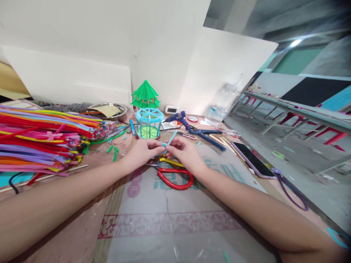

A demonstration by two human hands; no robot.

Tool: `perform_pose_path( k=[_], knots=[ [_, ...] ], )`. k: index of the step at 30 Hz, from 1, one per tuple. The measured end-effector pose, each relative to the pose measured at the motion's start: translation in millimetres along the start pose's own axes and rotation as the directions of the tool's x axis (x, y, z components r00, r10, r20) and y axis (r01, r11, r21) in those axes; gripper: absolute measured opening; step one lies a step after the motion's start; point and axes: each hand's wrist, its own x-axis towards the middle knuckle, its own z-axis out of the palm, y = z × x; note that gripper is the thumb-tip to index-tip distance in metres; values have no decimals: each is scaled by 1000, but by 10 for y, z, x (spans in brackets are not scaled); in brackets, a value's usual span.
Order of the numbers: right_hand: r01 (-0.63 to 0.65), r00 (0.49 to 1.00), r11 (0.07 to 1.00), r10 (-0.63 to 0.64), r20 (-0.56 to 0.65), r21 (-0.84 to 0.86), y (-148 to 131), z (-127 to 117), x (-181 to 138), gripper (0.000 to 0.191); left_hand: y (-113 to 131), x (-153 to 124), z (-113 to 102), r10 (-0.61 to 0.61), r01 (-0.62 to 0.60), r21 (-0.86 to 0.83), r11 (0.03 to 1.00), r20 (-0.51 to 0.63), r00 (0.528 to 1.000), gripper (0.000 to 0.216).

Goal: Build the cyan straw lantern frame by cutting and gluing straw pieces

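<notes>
My left hand and my right hand meet over the table, and both pinch a short light-blue pipe cleaner between their fingertips. Its free end sticks up and to the right. Just beyond my hands stands a light-blue round cage made of pipe cleaners, and behind it a green pagoda-shaped model. Red-handled scissors lie on the table right under my hands.
A big heap of coloured pipe cleaners fills the left. A blue glue gun, blue pliers, a phone with a purple cord, a metal plate and a small clock lie around. White boards back the table.
</notes>
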Motion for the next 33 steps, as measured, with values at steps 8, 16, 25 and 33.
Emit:
perform_pose_path(
  k=[8, 16, 25, 33],
  knots=[
    [-16, 999, 999, 14, -38, -47, -29, 3, -26, 29, 7, 2, 0, -11, 11, 20, 1000, -10, 1000, 34],
    [4, 999, 1000, -5, -34, -13, 22, 2, 13, 30, 11, 0, 2, -33, 33, 11, 999, 13, 999, 36],
    [-5, 1000, 999, 4, -24, -54, -20, -33, -2, 26, 5, 8, 15, -44, 45, -21, 999, 26, 999, 32],
    [-13, 1000, 998, 12, -16, -69, -19, -29, -7, 24, 17, -10, 22, -58, 61, -62, 996, 44, 997, 30]
  ],
)
